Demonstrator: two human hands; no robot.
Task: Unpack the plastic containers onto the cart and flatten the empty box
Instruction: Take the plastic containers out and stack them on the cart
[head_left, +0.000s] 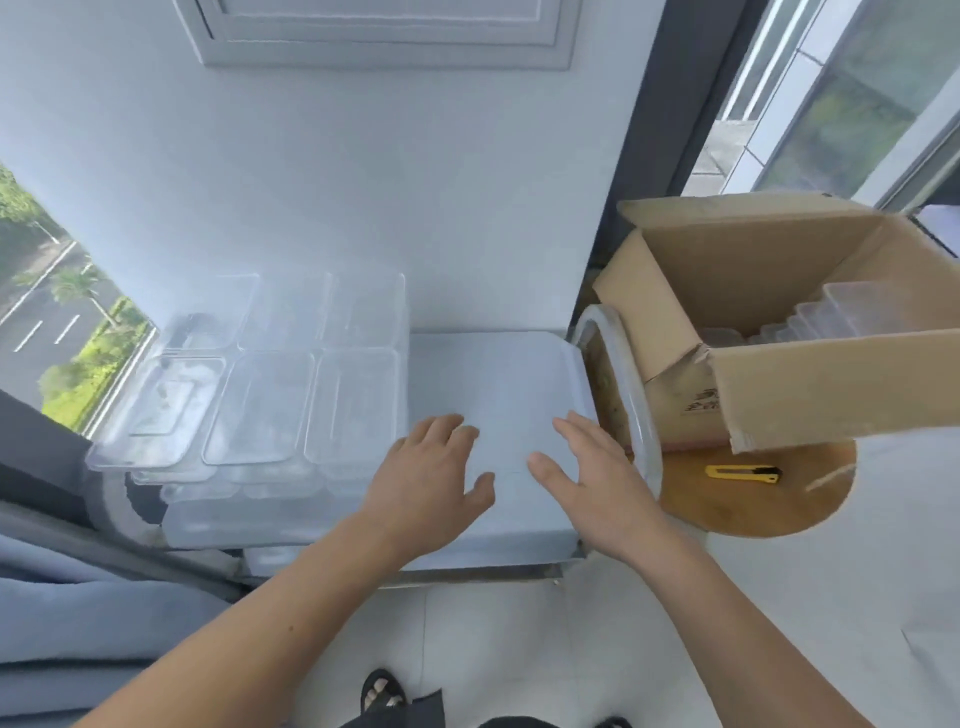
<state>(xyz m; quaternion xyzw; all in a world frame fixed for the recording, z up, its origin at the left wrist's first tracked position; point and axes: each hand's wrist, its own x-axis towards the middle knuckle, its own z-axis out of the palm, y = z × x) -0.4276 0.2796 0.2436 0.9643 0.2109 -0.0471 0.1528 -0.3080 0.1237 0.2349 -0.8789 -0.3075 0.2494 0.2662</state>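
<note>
Presently my empty left hand (431, 467) and right hand (584, 470) hover, fingers (447, 423) spread, over the pale grey cart (493, 374) beside the stacked clear plastic containers (260, 405), likely gauging room for more.

Clear plastic containers (260, 405) sit in stacks on the left of the cart (498, 374). The open cardboard box (805, 384) stands just right of it, more nested containers (852, 314) inside.
</note>
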